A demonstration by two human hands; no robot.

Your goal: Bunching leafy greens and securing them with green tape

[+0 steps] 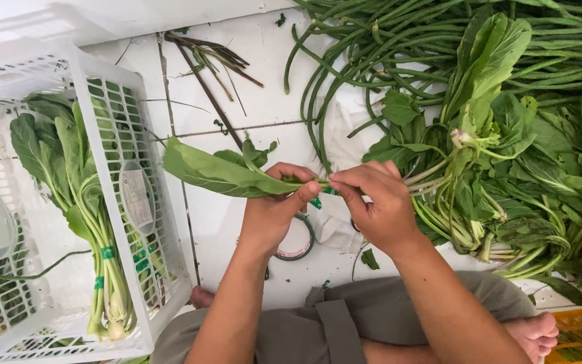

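Both hands, left hand (274,212) and right hand (375,205), pinch the leafy greens bunch (220,172) above the tape roll (298,239); overtight wrapping could snap stems.

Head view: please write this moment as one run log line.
left hand: holds leafy greens | right hand: pinches stems | tape roll: on floor | crate: tied bundle

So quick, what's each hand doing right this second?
Left hand: closed on the stems of a small bunch of leafy greens.
Right hand: fingers pinched shut on the same stems, where a bit of green tape shows.
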